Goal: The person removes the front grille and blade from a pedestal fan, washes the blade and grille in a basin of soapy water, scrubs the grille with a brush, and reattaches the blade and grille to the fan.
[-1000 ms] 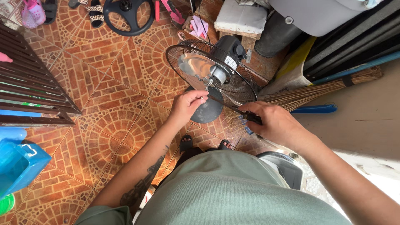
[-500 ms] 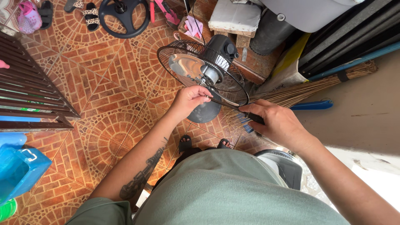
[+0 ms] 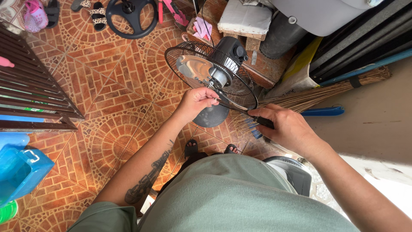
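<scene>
Left hand (image 3: 195, 102) and right hand (image 3: 288, 127) grip fan's wire guard (image 3: 240, 92).

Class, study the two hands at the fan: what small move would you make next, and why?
Probably slide the right hand a little further along the wire guard rim, easing it loose. The left hand already pinches the rim near the hub, while the right holds a dark tool at its lower edge, and the guard sits tilted over the blades.

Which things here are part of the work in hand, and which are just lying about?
In hand:
black wire-cage electric fan
left hand on the cage rim
right hand gripping a dark-handled tool

Lying about:
black steering wheel
straw broom
pink sandals
blue plastic container
</scene>
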